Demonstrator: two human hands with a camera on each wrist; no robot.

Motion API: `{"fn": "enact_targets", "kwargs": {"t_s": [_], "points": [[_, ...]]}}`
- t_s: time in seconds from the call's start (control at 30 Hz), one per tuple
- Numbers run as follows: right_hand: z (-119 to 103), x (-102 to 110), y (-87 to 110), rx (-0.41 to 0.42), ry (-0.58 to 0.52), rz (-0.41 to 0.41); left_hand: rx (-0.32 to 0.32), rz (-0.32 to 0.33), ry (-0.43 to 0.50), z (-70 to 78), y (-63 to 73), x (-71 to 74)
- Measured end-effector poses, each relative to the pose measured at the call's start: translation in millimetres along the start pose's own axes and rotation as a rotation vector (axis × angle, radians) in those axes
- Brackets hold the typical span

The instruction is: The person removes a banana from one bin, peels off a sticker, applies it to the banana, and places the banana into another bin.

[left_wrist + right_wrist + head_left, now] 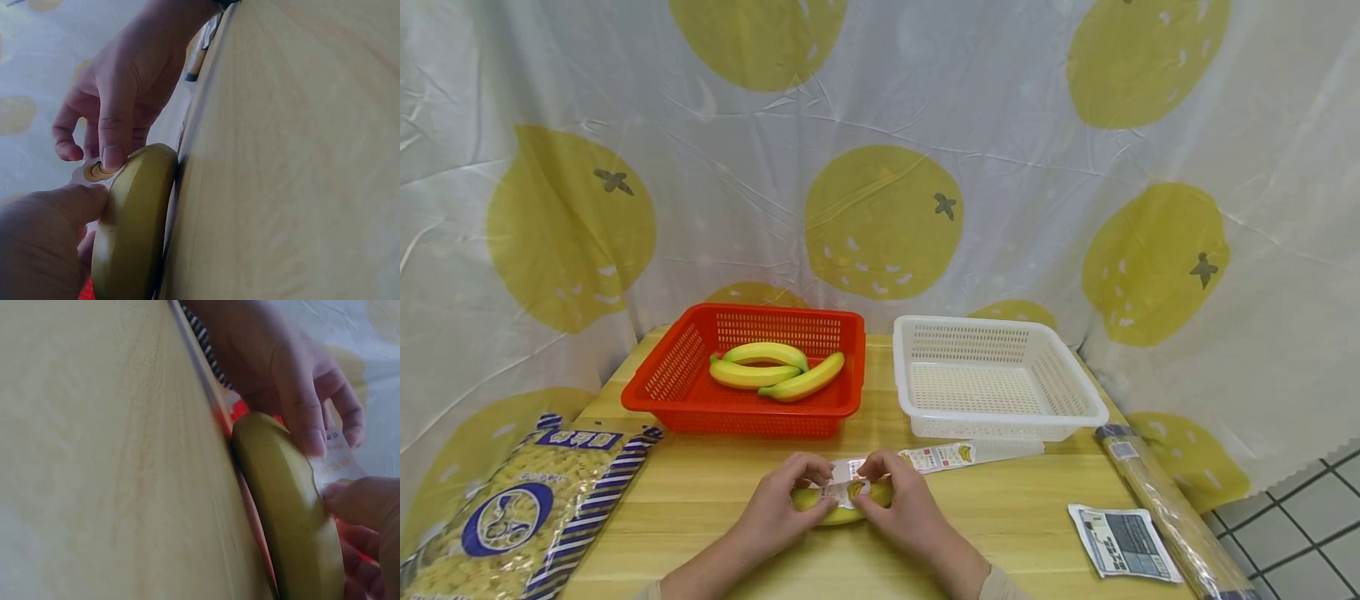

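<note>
A yellow banana (841,517) lies on the wooden table (737,575) between the two hands. Over its upper side is a white label (842,493) with a banana picture. The left hand (782,504) pinches the label's left part, its thumb low against the banana. From the other side the right hand (898,504) holds the label's right part between thumb and curled fingers. In the left wrist view the right thumb (112,134) presses near the printed picture. The right wrist view shows the left thumb (303,412) at the label's edge. Some fingertips are hidden.
Behind the hands stand a red basket (745,425) with 3 bananas (767,375) and a white basket (1000,429). A label strip (943,457) trails right. A pasta bag (512,517) lies left; a small packet (1123,542) and long clear package (1172,517) lie right.
</note>
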State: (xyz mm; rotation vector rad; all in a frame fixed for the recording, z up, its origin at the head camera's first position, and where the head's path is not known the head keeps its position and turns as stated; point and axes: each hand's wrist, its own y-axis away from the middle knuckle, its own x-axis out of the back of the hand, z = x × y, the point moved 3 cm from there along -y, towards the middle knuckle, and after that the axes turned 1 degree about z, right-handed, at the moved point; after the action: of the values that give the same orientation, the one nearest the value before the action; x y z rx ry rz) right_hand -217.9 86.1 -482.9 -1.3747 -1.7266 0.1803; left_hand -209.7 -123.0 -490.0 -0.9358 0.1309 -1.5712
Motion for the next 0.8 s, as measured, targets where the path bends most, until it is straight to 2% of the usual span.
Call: {"fn": "enact_targets", "kwargs": {"t_s": [0.17, 0.37, 0.5, 0.63, 0.8], "points": [[0.7, -2.4, 0.9, 0.072, -0.005, 0.004, -0.086, 0.025, -0.004, 3.3, -0.2, 1.8], [2.8, -1.9, 1.9, 0.061, -0.045, 0.023, -0.141, 0.033, -0.016, 7.1, -0.6, 3.4], [0.8, -2.0, 1.5, 0.12, -0.032, -0.003, -0.191, 0.035, -0.023, 9.3, 0.0, 4.1], [-2.3, -2.4, 0.9, 0.181, 0.001, -0.026, -0.213, 0.029, -0.025, 9.2, 0.4, 3.7], [-6.1, -0.8, 0.2, 0.216, 0.028, -0.03, -0.231, 0.007, -0.048, 8.8, -0.2, 2.5]]}}
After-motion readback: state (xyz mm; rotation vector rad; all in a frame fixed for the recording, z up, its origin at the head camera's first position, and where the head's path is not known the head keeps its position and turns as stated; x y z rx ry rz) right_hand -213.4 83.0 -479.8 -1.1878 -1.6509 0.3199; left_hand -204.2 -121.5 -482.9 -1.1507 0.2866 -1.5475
